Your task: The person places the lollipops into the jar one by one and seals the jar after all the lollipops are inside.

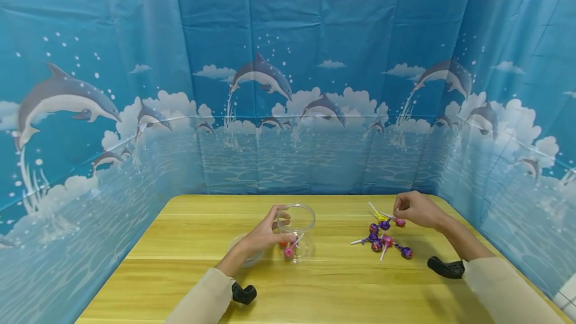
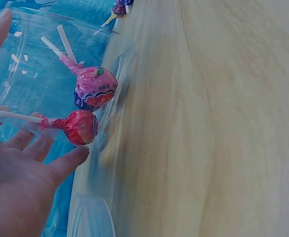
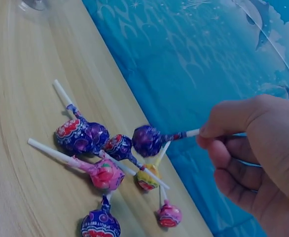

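Left hand, one: your left hand [image 1: 265,236] reaches forward and grips the side of a clear, round plastic jar [image 1: 290,226], thumb nearest you, fingers round the far side, mouth upward. Contents, visible: a pink-wrapped lollipop [image 2: 96,84], a red-wrapped lollipop [image 2: 81,127], and a partly hidden purple wrapper.

Right hand, one: your right hand [image 1: 418,210] bends in palm-down near the far right corner, thumb and fingertip pinching the white stick of a purple-wrapped lollipop [image 3: 147,140]; whether its head touches its neighbours, you cannot tell.

Loose lot: purple, pink and yellow lollipops [image 3: 106,175], beside and below your right hand.

Lid, one: clear, round, shallow lid [image 1: 253,260], partly under your left forearm.

Tabletop, one: yellow wood-grain tabletop [image 1: 342,284], its surface stretching between jar and loose lot; far edge near a blue dolphin-print curtain [image 1: 288,174].
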A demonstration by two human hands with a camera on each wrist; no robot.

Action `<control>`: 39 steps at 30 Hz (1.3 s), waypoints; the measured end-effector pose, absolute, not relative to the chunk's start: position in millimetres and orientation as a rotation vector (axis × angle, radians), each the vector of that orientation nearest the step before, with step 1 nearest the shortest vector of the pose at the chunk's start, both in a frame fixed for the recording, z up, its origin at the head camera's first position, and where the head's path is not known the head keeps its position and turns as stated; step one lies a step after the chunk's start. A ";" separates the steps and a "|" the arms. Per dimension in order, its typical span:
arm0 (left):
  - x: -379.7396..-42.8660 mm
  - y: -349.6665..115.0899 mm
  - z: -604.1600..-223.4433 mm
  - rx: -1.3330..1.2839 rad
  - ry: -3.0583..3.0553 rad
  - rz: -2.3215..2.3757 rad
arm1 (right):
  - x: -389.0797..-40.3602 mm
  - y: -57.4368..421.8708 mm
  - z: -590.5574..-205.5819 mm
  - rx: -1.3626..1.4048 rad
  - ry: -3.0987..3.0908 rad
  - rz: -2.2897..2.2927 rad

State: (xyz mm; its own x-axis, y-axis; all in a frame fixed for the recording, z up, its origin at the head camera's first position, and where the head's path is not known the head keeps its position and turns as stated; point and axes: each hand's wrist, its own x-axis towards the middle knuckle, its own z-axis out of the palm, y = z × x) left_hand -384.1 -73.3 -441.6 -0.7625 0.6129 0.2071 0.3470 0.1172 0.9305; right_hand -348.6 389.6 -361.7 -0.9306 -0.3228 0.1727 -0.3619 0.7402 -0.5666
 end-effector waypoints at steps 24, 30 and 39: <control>-384.2 -74.4 -439.7 0.950 2.164 1.698 | -361.0 364.4 -363.3 0.539 -2.717 1.277; -383.9 -73.7 -440.5 0.940 2.166 1.704 | -360.7 351.4 -360.3 0.587 -2.678 1.319; -383.0 -73.1 -439.5 0.927 2.167 1.704 | -362.0 324.8 -352.3 0.621 -2.640 1.308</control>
State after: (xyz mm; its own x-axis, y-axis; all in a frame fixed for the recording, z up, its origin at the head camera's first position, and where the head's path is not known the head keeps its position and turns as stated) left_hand -383.0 -73.1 -439.5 -0.7726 0.6037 0.1966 0.3335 0.1224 0.9348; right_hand -362.0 324.8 -352.3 -0.9068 -0.3038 0.2921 -0.4165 0.5394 -0.7319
